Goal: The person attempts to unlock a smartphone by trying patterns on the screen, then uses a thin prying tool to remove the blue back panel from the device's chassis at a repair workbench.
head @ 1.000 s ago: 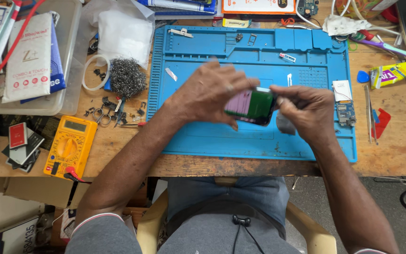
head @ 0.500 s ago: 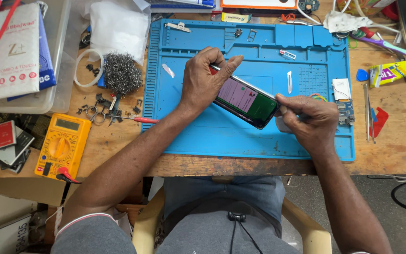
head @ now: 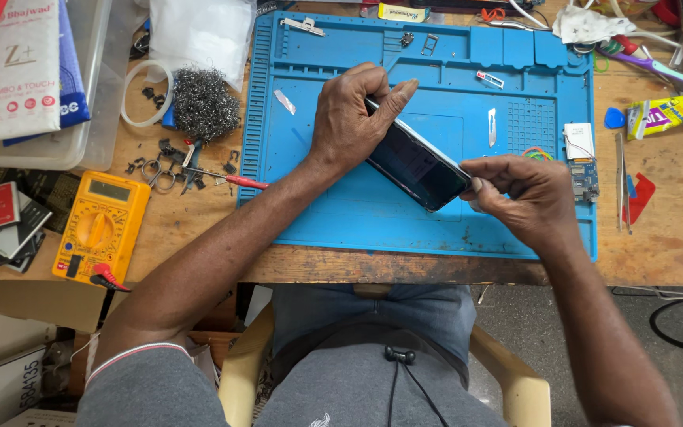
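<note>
1. Head view looks down on a worn wooden workbench (head: 673,245) carrying a blue silicone repair mat (head: 405,213) with moulded compartments.
2. A yellow handheld multimeter (head: 100,229) lies left of the mat, beside a grey steel-wool pad (head: 203,103).
3. A dark-screened black smartphone (head: 416,164) is held tilted above the mat's middle.
4. The left hand (head: 353,119) is closed round its upper end; the right hand (head: 519,198) pinches the lower corner.
5. Judging by this, the phone looks assembled, with edge work unfinished.
</note>
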